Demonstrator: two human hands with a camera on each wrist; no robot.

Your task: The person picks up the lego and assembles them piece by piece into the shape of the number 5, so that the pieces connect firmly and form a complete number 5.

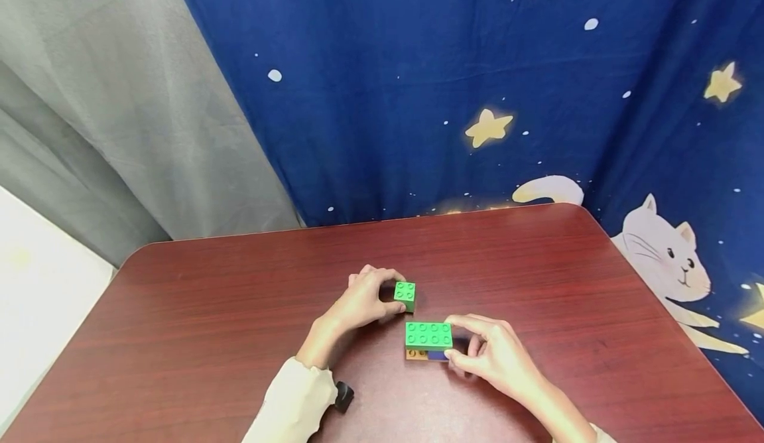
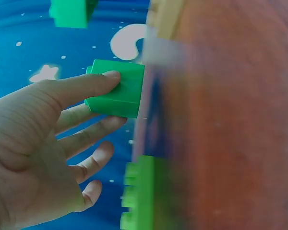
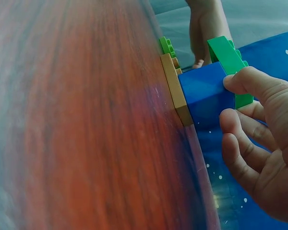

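Note:
My left hand [image 1: 365, 299] pinches a small green building brick [image 1: 404, 291] between thumb and fingers; in the left wrist view this brick [image 2: 122, 91] shows a smooth side, with the other fingers loosely bent below. My right hand [image 1: 498, 357] grips the right end of a longer green brick [image 1: 428, 335] with two rows of studs. That brick tops a stack: under it stands a blue brick [image 3: 206, 93], on a tan brick [image 3: 175, 91] at the tabletop. The right thumb tip lies where blue and green meet. Most of the tan brick is hidden from above.
A light green brick [image 2: 145, 194] lies low on the table near the left hand, studs up, hidden in the head view. The reddish-brown table [image 1: 239, 310] ends at a blue starry curtain [image 1: 388, 98] and a grey curtain [image 1: 149, 98]. A black band [image 1: 343, 396] sits by the left sleeve.

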